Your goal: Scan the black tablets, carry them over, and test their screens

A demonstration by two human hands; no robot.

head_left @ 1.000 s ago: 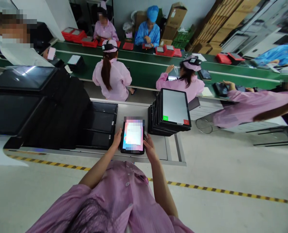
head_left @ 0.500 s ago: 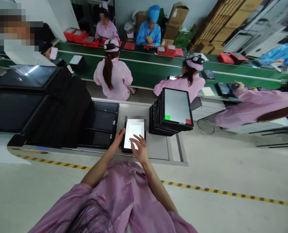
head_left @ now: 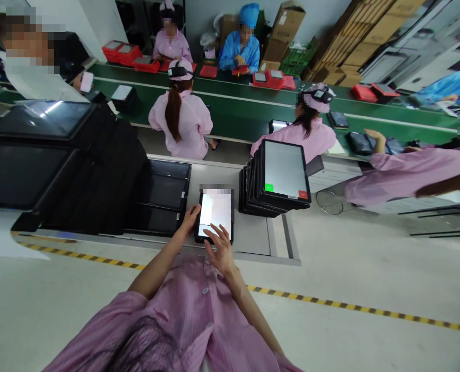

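Observation:
A tablet with a black frame and a bright white screen lies on the light grey bench top in front of me. My left hand grips its left edge, the thumb on the frame. Over the lower part of the screen is my right hand, fingers spread; whether a fingertip touches the glass I cannot tell. Right of it stands a stack of black tablets, the top one lit grey with a green and a red corner mark. Dark tablets lie close on the left.
Tall piles of dark screens fill the bench's left end. Beyond the bench, co-workers in pink and blue sit along a green conveyor with red trays. Cardboard boxes stand behind. Yellow-black tape crosses the floor.
My right hand has drawn down toward the tablet's near edge. The screen's picture has changed, with a greyish panel now low on it. My left hand stays on the edge.

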